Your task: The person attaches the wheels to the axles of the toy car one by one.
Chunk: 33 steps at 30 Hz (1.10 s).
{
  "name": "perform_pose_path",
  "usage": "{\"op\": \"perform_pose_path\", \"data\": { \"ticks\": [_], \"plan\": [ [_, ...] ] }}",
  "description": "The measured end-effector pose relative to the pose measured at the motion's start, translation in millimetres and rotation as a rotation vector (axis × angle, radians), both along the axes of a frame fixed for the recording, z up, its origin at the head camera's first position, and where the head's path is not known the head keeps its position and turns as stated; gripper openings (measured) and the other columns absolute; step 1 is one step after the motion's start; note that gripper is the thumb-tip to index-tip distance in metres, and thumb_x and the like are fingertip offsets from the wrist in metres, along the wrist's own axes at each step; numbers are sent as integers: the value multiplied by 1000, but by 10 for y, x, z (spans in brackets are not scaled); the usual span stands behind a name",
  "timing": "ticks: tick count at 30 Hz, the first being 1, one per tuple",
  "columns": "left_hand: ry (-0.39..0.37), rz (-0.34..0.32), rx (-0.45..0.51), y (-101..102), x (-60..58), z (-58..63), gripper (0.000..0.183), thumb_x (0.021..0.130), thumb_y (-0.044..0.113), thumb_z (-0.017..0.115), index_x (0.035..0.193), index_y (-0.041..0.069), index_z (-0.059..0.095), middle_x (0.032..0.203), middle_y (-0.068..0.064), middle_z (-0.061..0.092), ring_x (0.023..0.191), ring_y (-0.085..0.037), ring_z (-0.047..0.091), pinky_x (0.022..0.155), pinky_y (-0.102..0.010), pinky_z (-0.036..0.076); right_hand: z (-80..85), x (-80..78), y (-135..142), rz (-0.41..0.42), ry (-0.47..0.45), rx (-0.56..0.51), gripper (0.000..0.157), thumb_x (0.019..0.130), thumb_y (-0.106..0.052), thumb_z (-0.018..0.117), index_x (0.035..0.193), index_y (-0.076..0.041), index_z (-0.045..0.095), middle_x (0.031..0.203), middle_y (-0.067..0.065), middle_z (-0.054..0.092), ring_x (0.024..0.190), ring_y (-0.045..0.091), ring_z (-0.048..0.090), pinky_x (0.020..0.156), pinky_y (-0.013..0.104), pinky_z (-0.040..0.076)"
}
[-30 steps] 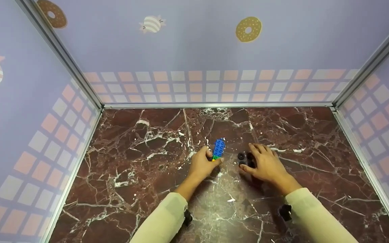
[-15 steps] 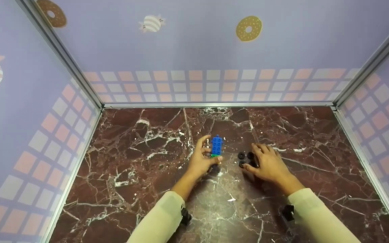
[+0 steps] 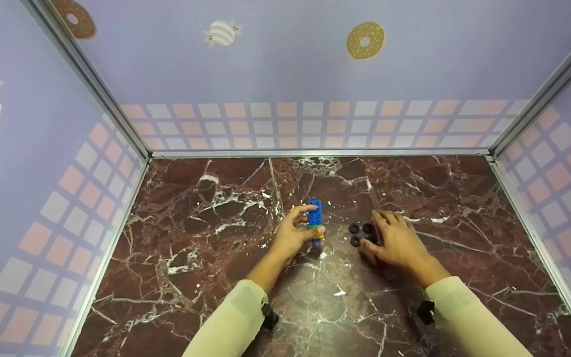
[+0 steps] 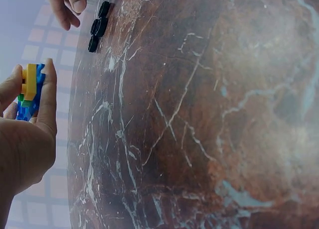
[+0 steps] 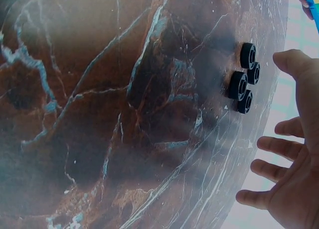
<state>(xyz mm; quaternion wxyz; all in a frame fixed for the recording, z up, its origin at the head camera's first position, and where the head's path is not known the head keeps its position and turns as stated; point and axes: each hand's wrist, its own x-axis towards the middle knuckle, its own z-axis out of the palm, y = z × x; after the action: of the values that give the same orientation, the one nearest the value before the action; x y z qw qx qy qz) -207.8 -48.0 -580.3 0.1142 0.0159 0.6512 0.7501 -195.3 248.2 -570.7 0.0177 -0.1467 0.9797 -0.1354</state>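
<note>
Between thumb and fingers my left hand [image 3: 289, 239] pinches a small assembly of toy bricks [image 3: 314, 218]. It has a long blue studded piece, a green layer and a yellow piece, which shows plainly in the left wrist view beside the thumb [image 4: 31, 83]. One finger lies across the blue studs, and the hand hides part of the assembly. Several small black toy wheels [image 3: 354, 228] rest on the table in a tight cluster to the right. Above and beside them hovers my right hand [image 3: 398, 241], its fingers spread and relaxed with nothing in them [image 5: 294, 154].
The table [image 3: 206, 277] has a dark red marbled top with white veins. Lilac printed panels rise at the back [image 3: 285, 69] and on both sides, meeting the tabletop along metal edging [image 3: 315, 153].
The brick assembly has turned from a slant to nearly straight and shifted slightly left. A left finger lifted off, then came down onto the blue studs. My right hand has drifted slightly right.
</note>
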Motion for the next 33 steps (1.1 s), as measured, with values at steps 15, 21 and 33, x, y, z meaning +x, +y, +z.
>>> {"op": "perform_pose_path", "data": {
  "ticks": [15, 21, 33],
  "plan": [
    [-134, -11, 208, -53, 14, 34, 46, 100, -5, 75, 144, -6, 63, 128, -19, 66, 99, -32, 80, 90, -49, 73, -3, -13, 10, 39, 34, -55, 78, 99, -38, 79, 157, 8, 53, 152, 33, 57, 142, 63, 53, 124, 75, 45],
    [-156, -26, 218, -67, 23, 35, 49, 99, -7, 74, 146, -4, 62, 127, -18, 66, 96, -26, 79, 82, -39, 74, -22, -19, -6, 83, 67, -105, 66, 97, -30, 82, 147, 9, 63, 146, 29, 63, 136, 57, 59, 120, 70, 52],
    [-154, -37, 230, -82, 22, 23, 59, 100, -4, 76, 155, 7, 57, 125, -12, 70, 98, -26, 79, 78, -37, 73, -71, -5, -111, 177, 144, -149, 46, 91, -18, 89, 129, 4, 75, 123, 18, 69, 116, 43, 66, 115, 65, 57]
  ]
}}
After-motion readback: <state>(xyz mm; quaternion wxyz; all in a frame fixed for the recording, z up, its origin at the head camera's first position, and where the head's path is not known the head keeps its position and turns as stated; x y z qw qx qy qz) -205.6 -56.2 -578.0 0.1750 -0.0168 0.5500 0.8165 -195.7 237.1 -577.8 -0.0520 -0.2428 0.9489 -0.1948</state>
